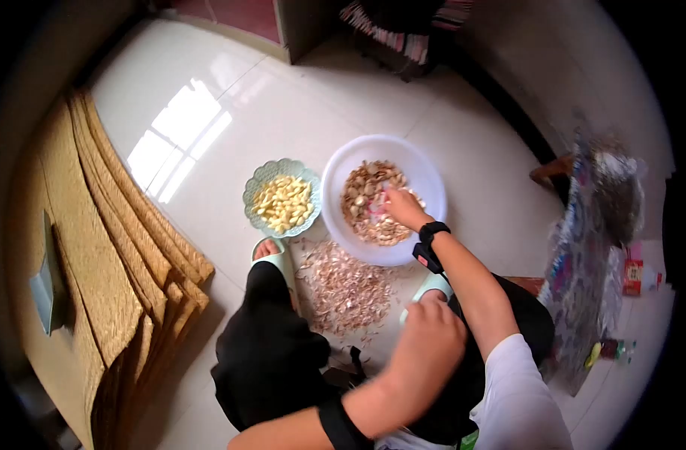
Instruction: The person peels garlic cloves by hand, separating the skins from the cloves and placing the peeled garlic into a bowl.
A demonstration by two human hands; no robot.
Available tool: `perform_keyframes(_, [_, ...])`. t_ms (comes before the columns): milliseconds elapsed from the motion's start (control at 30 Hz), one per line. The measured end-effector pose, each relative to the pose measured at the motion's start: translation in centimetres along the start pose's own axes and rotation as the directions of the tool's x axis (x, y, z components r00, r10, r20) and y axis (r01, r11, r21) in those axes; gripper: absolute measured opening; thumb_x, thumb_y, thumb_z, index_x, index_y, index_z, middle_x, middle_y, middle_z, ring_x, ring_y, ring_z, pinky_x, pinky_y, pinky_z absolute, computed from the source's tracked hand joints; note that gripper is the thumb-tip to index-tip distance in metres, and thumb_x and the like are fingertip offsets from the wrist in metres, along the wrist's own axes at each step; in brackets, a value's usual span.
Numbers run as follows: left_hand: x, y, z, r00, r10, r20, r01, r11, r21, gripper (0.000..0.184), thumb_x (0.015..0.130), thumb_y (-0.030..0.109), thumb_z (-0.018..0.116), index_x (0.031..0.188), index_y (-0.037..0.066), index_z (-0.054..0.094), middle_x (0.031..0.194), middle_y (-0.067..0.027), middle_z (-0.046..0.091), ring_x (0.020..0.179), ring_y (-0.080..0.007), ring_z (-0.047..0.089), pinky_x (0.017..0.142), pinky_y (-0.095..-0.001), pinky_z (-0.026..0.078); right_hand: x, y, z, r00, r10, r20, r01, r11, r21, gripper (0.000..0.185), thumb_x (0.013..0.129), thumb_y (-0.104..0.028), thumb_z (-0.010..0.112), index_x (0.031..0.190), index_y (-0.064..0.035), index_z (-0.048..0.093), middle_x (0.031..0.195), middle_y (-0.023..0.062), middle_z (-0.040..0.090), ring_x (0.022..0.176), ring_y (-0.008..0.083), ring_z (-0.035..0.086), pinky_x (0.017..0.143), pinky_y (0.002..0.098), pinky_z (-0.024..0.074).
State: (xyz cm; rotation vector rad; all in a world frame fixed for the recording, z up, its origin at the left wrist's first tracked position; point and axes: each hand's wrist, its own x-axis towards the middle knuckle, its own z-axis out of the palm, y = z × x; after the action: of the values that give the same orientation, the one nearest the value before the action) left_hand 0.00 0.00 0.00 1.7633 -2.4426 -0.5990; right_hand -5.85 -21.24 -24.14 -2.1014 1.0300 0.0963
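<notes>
My right hand (pixel 404 208) reaches into a large white basin (pixel 425 161) that holds many unpeeled garlic cloves (pixel 369 180). Its fingertips are down among the cloves and something pink, and what they hold cannot be made out. Nearer to me, over my knee, my left hand (pixel 425 341) is slightly blurred, with its fingers curled and whatever is inside hidden. Left of the basin stands a green scalloped bowl (pixel 251 191) with peeled, pale yellow cloves (pixel 284 204). A pile of papery skins (pixel 347 289) lies on the floor between my feet.
Folded woven mats (pixel 110 262) stand on the left with a dustpan-like object (pixel 49 289) on them. Plastic-wrapped things (pixel 583 247) and a bottle (pixel 617 350) are at the right. A cabinet (pixel 283 30) is at the top, with a striped cloth (pixel 388 36) beside it.
</notes>
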Motion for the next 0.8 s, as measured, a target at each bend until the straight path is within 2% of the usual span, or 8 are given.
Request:
perform_keyframes(100, [0.0,0.2,-3.2,0.964,-0.054,-0.260,0.054,0.998,-0.006,0.025,0.070,0.009,0.055,0.094,0.004,0.054,0.080,-0.0084,0.054,0.069,-0.0241,0.057,0.055,-0.0346,0.046,-3.1,-6.2,-4.9,0.970,-0.197,-0.145,0.211,0.974,0.083,0.012,0.076,-0.010,0.056,0.078,0.0017,0.060,0.069,0.0175,0.060,0.064,0.0235,0.059,0.060,0.0314,0.0467])
perform_keyframes(133, [0.2,-0.7,-3.5,0.906,-0.104,-0.411,0.191,0.966,0.177,0.022,0.069,0.008,0.055,0.091,0.005,0.055,0.077,-0.0091,0.053,0.070,-0.0244,0.057,0.055,-0.0332,0.046,-3.5,-8.2,-6.6,0.970,-0.172,-0.171,0.204,0.960,0.190,0.013,0.077,-0.008,0.054,0.083,0.0013,0.061,0.070,0.0154,0.060,0.063,0.0203,0.059,0.059,0.0295,0.0465])
perform_keyframes(300, [0.9,-2.3,-5.6,0.553,-0.330,-0.765,0.271,0.940,-0.209,0.020,0.078,0.012,0.058,0.096,0.003,0.056,0.087,-0.0115,0.059,0.077,-0.0268,0.058,0.064,-0.0350,0.046,-13.3,-13.7,-12.3,0.971,-0.186,-0.151,0.238,0.687,0.687,0.026,0.085,-0.003,0.046,0.109,0.0000,0.055,0.079,0.0053,0.059,0.064,0.0101,0.057,0.056,0.0220,0.0454])
perform_keyframes(367, [1.3,-1.7,-5.2,0.590,-0.468,-0.658,0.092,0.848,-0.521,0.026,0.079,0.010,0.059,0.104,0.004,0.055,0.092,-0.0114,0.060,0.080,-0.0196,0.059,0.066,-0.0285,0.047,-18.8,-16.6,-14.3,0.972,-0.150,-0.183,0.236,0.591,0.772,0.024,0.087,-0.003,0.045,0.109,0.0028,0.053,0.082,0.0058,0.057,0.068,0.0105,0.055,0.064,0.0223,0.0462])
perform_keyframes(433, [1.5,-0.3,-5.6,0.772,-0.452,-0.447,-0.214,0.477,-0.852,0.029,0.082,0.009,0.058,0.110,0.001,0.053,0.097,-0.0058,0.059,0.081,-0.0113,0.056,0.072,-0.0239,0.045,-22.4,-17.2,-14.6,0.958,-0.147,-0.245,0.285,0.461,0.840,0.018,0.086,-0.003,0.049,0.103,0.0041,0.052,0.082,0.0069,0.057,0.067,0.0110,0.055,0.064,0.0226,0.0459])
perform_keyframes(500, [1.2,0.8,-5.7,0.907,-0.272,-0.322,-0.291,0.150,-0.945,0.028,0.081,0.006,0.059,0.107,0.000,0.055,0.096,-0.0068,0.058,0.083,-0.0131,0.056,0.074,-0.0261,0.045,-25.5,-17.1,-14.5,0.938,-0.183,-0.294,0.338,0.307,0.889,0.011,0.087,-0.006,0.050,0.093,0.0017,0.053,0.078,0.0072,0.058,0.062,0.0102,0.055,0.057,0.0214,0.0456])
perform_keyframes(633, [1.1,3.0,-4.9,0.865,-0.155,-0.478,-0.434,0.249,-0.866,0.022,0.076,0.002,0.061,0.098,-0.001,0.062,0.105,-0.0062,0.053,0.095,-0.0137,0.051,0.078,-0.0247,0.044,-29.3,-16.7,-13.8,0.964,-0.145,-0.221,0.230,0.050,0.972,0.008,0.087,-0.003,0.047,0.092,0.0002,0.053,0.075,0.0066,0.056,0.059,0.0108,0.054,0.052,0.0203,0.0437])
perform_keyframes(800, [1.3,3.3,-3.7,0.798,-0.233,-0.556,-0.538,0.140,-0.831,0.012,0.075,-0.004,0.058,0.087,-0.004,0.061,0.098,-0.0088,0.056,0.092,-0.0155,0.053,0.077,-0.0259,0.045,-30.1,-17.5,-14.4,0.971,-0.115,-0.210,0.235,0.292,0.927,0.010,0.088,-0.009,0.050,0.083,-0.0008,0.053,0.068,0.0041,0.055,0.053,0.0087,0.051,0.049,0.0204,0.0430])
